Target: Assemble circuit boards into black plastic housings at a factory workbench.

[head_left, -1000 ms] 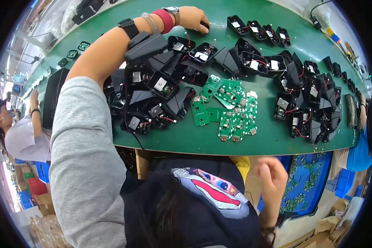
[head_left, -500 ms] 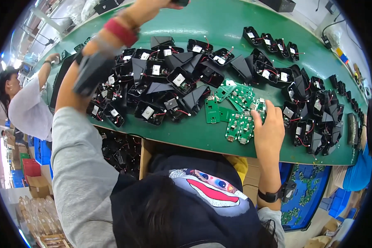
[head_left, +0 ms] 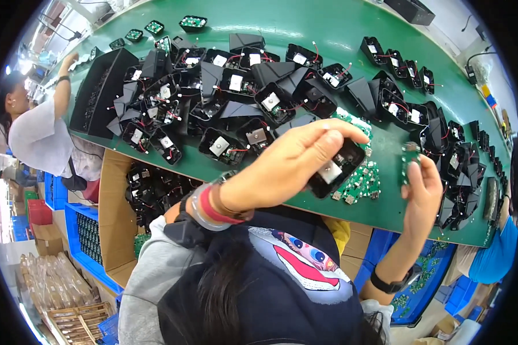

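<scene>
Near table's front edge [head_left: 360,218] | left grip [head_left: 298,158] holding black housing [head_left: 339,169] | right grip [head_left: 422,187] pinching green board [head_left: 409,154] | bare tabletop [head_left: 391,192] between

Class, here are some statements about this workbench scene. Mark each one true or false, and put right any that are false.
1. The left hand holds a black housing. True.
2. The right hand is empty. False: it holds a green circuit board.
3. The tabletop is green. True.
4. The red wristband is on the right arm. False: it is on the left.
5. An open cardboard box by the near table edge holds more black housings. True.
</scene>
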A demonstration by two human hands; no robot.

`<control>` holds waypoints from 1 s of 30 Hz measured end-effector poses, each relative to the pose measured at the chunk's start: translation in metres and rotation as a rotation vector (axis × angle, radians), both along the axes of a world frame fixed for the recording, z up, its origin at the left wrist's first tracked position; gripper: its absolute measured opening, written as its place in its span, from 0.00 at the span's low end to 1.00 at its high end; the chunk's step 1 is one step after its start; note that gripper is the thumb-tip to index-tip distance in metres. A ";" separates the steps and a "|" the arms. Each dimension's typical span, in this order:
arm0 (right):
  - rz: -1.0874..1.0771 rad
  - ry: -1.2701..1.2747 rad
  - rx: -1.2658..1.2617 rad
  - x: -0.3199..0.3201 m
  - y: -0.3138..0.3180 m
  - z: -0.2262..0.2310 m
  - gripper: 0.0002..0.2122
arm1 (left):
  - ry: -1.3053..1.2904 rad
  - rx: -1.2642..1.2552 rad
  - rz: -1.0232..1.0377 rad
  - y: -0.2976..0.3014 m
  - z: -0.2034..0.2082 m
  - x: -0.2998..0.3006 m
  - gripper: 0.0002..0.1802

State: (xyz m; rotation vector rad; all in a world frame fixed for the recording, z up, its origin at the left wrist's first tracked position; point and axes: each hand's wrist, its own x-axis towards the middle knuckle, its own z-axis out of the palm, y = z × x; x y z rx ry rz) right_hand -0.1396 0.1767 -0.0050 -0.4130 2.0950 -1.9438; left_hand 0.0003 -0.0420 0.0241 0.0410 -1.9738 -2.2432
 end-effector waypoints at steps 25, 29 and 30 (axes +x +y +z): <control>0.100 0.182 -0.169 0.078 -0.081 0.020 0.12 | 0.136 -0.635 0.165 0.015 -0.029 -0.018 0.22; -0.004 0.103 -0.184 0.074 -0.079 0.019 0.11 | 0.150 -0.491 0.018 0.011 -0.033 -0.015 0.26; 0.027 0.095 -0.115 0.073 -0.077 0.019 0.11 | 0.141 -0.347 -0.035 0.013 -0.036 -0.012 0.21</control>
